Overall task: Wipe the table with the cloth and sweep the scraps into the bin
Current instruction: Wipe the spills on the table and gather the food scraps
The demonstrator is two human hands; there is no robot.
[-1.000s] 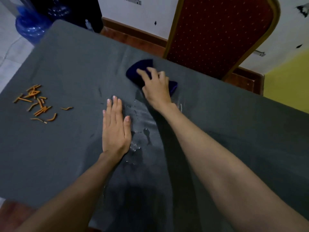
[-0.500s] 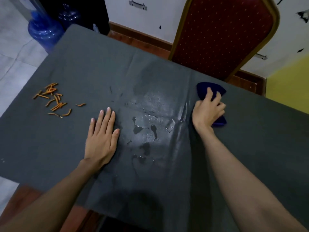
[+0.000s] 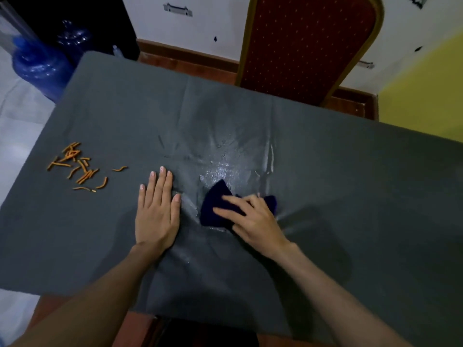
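Observation:
A dark blue cloth (image 3: 213, 206) lies on the grey-covered table (image 3: 350, 186), pressed flat under my right hand (image 3: 250, 219), whose fingers spread over it. A wet, shiny smear (image 3: 225, 169) spreads just beyond the cloth. My left hand (image 3: 157, 211) rests palm down on the table cover, fingers together, a little left of the cloth and holding nothing. A scatter of orange scraps (image 3: 80, 169) sits near the table's left edge, well left of both hands. No bin is clearly in view.
A red padded chair (image 3: 308, 46) with a gold frame stands at the table's far side. Blue water bottles (image 3: 37, 63) stand on the floor at the far left. The table's left edge and near edge drop to the floor.
My right hand has slid the cloth from the right side of the wet patch back toward the left and nearer to me. The left hand stays flat in place.

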